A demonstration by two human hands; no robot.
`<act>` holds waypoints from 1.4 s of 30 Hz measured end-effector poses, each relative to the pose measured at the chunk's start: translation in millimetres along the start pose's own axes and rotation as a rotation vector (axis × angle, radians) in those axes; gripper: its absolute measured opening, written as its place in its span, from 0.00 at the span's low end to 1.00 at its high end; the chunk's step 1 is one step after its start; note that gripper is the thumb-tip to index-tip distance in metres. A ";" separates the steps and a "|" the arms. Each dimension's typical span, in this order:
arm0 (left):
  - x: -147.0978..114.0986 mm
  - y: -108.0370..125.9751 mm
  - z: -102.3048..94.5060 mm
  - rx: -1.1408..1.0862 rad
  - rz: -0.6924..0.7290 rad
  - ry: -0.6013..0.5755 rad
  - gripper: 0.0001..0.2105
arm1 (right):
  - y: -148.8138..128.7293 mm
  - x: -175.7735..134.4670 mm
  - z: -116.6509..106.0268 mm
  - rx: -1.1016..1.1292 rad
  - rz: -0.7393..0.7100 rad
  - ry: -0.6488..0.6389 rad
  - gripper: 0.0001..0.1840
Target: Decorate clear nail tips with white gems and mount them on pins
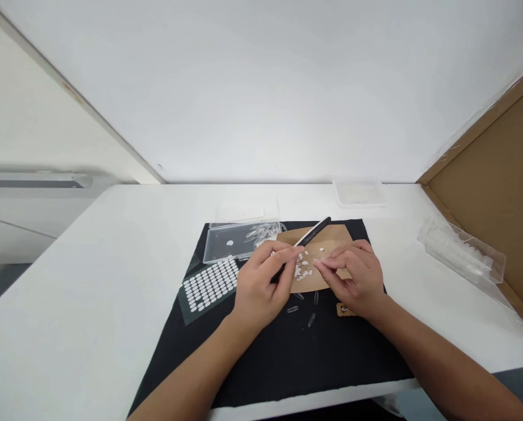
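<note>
My left hand (265, 280) is closed round a slim black nail file (315, 231) with a pale edge, which slants up and to the right. To its right, my right hand (353, 275) is closed in a pinch; whatever sits at its fingertips is too small to make out. Below and between both hands lies a brown paper sheet (344, 234) with several small white pieces (304, 272) scattered on it. Several clear nail tips (312, 319) rest on the black cloth (279, 356) nearer to me. A small brown card (344, 310) is partly under my right hand.
Left of my hands is a dark sheet of white oval stickers (211, 285). Behind it stands an open clear box (217, 242) with more nail tips. A shallow clear tray (360, 194) is at the back. On the right, a clear case (467, 251) leans near a cardboard panel (489, 169).
</note>
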State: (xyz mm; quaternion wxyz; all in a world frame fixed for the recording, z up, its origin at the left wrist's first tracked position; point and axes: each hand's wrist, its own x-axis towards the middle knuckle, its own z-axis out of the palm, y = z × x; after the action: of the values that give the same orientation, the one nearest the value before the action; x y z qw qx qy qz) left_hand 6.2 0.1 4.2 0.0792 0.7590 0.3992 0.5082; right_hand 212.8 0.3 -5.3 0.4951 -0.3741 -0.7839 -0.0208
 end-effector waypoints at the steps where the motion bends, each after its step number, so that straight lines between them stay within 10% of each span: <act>1: -1.1 1.1 1.1 -0.021 -0.006 -0.007 0.11 | -0.5 -0.4 0.0 -0.006 -0.012 0.005 0.13; 11: -1.0 4.6 0.2 -0.160 -0.021 -0.091 0.11 | -4.1 2.2 -4.9 -0.097 -0.092 0.015 0.14; 42: -11.5 3.3 7.4 -0.695 -0.738 -0.269 0.14 | -5.5 10.2 -11.5 -0.242 -0.401 -0.029 0.17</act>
State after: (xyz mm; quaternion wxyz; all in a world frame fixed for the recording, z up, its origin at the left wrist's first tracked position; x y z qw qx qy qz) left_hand 12.2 -7.9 -5.8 0.5510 0.5551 0.4341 0.4470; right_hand 215.8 -2.5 10.5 0.4212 -0.2680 -0.8413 -0.2072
